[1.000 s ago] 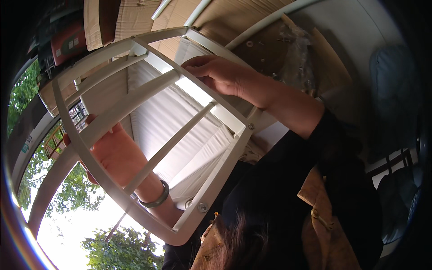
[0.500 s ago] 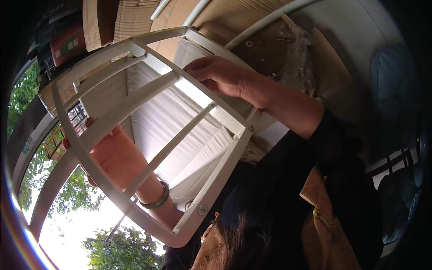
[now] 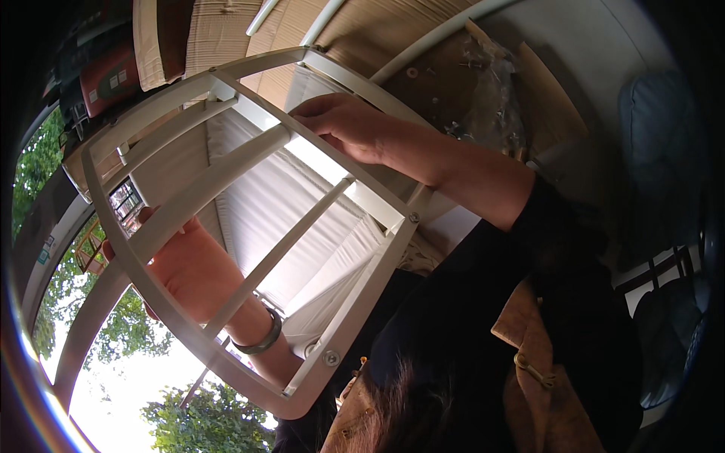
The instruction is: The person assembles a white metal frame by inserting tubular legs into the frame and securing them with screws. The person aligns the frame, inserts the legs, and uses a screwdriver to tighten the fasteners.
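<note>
A white slatted frame [image 3: 215, 181], resembling a chair back with curved rails, stands tilted in front of me. My left hand [image 3: 192, 272], with a dark bracelet at the wrist, reaches behind its slats. Its fingers wrap round the wide middle slat near the curved outer rail. Beside the straight crossbar, close to the other end of that slat, my right hand [image 3: 347, 130] is closed with curled fingers; the bar hides its fingertips, so what they pinch does not show. Round bolt heads dot the lower side rail [image 3: 355, 309]. Pale fabric [image 3: 264, 204] shows through the gaps.
Brown cardboard [image 3: 377, 34] lies beyond the frame, with white tubes [image 3: 438, 38] across it. A clear plastic bag [image 3: 491, 98] and small hardware rest at the right. A dark cushioned seat [image 3: 664, 143] stands far right; a red and black case [image 3: 109, 83] sits at upper left.
The frame and both hands appear shifted slightly left in the picture, along with the surroundings. Both hands keep their places on the frame.
</note>
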Tool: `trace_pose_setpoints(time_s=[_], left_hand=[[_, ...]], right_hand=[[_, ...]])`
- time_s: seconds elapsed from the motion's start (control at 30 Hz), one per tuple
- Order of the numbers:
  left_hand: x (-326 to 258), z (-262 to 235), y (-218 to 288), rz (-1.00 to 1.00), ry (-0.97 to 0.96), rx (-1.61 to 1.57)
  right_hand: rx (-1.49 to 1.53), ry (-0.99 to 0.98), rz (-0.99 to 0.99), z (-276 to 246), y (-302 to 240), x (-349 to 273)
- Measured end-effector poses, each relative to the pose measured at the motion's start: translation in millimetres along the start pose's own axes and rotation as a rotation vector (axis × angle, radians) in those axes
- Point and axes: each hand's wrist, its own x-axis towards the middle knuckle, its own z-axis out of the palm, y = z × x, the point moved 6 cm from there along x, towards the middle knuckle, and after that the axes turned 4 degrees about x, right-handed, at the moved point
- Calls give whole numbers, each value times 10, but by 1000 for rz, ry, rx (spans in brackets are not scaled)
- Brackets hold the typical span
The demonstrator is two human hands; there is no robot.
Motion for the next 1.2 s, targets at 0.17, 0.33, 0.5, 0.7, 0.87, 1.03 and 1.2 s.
trace_pose_setpoints(time_s=[0.17, 0.33, 0.5, 0.7, 0.87, 1.03, 1.2], left_hand=[[-9, -2, -3, 11, -14, -14], [-2, -54, -14, -23, -3, -121], [-42, -82, 20, -96, 22, -221], [-39, 72, 191, -61, -162, 8], [-192, 311, 544, -95, -133, 71], [-259, 431, 1391, -51, -187, 127], [-497, 333, 2560, 116, -322, 70]], right_hand=[[-75, -26, 1, -21, 15, -20], [-6, -23, -19, 52, 14, 18], [-11, -26, 61, 134, 43, -66], [-518, 213, 91, 241, -46, -372], [-906, 84, -252, 805, -162, -1186], [-973, -105, -433, 1613, -98, -1802], [-1075, -39, -313, 2091, -19, -2017]])
